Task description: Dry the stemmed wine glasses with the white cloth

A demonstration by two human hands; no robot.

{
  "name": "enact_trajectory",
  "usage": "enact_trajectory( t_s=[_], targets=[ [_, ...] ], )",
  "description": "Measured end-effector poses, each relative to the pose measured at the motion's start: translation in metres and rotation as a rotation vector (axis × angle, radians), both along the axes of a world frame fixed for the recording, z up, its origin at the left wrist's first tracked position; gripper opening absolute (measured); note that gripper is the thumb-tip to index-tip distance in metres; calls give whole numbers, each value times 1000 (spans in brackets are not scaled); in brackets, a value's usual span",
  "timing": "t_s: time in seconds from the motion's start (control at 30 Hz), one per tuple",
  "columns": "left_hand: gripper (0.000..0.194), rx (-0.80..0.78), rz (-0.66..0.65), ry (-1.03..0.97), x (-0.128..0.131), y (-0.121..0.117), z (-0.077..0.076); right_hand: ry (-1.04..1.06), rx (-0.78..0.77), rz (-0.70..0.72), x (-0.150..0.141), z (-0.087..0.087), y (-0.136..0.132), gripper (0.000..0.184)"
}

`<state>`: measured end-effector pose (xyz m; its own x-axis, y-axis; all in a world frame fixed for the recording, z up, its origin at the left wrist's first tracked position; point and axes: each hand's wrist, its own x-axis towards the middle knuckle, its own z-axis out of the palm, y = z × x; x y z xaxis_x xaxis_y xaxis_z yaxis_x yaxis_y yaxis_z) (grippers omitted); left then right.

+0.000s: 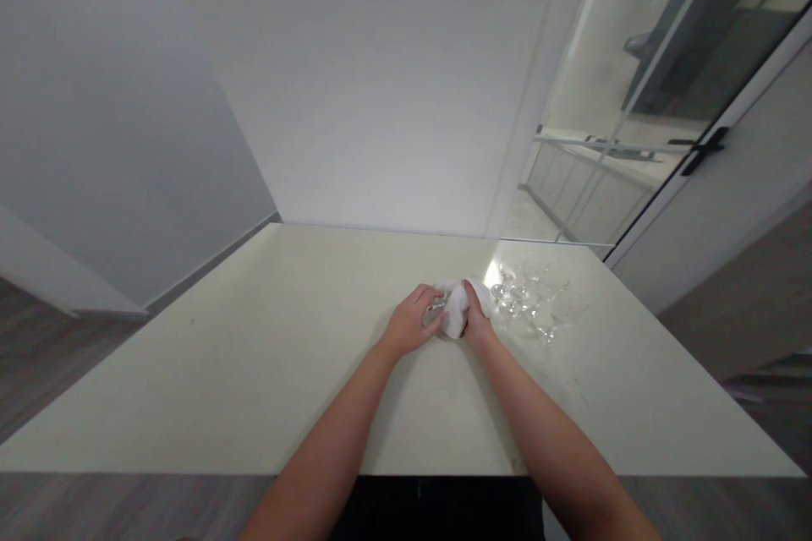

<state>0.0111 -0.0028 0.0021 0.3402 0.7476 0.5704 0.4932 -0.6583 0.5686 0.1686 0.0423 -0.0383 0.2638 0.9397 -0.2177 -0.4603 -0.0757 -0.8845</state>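
Note:
My left hand [415, 321] curls its fingers round a clear, shiny glass [436, 308]; its full shape is hidden by the hand and the cloth. Against the right side of this glass, my right hand [475, 317] grips a bunched white cloth [455, 313], thumb on top. Both hands are close together just above or on the tabletop; I cannot tell whether the glass touches it. Just right of the cloth lies a cluster of several clear, glass-like pieces [529, 300], some seemingly with stems, too transparent to tell apart.
The pale table [254, 372] spreads widely, with its far edge against a white panel [381, 101]. A glazed door with a black handle [704, 150] stands at the right. A grey wall [127, 118] rises at the left.

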Motion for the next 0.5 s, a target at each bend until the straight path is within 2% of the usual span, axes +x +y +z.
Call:
enact_trajectory(
  t_s=[0.1, 0.27, 0.4, 0.5],
  targets=[
    [23, -33, 23, -54, 2, 7, -11, -48, 48, -40, 3, -9, 8, 47],
    [20, -370, 112, -470, 4, 28, -27, -276, 130, -10, 7, -22, 14, 48],
    [28, -670, 94, -743, 0, 36, -24, -369, 229, 94, 9, -19, 8, 47],
    [33, -670, 125, -829, -2, 35, -20, -430, 270, 160, 8, -12, 4, 44]
  ],
)
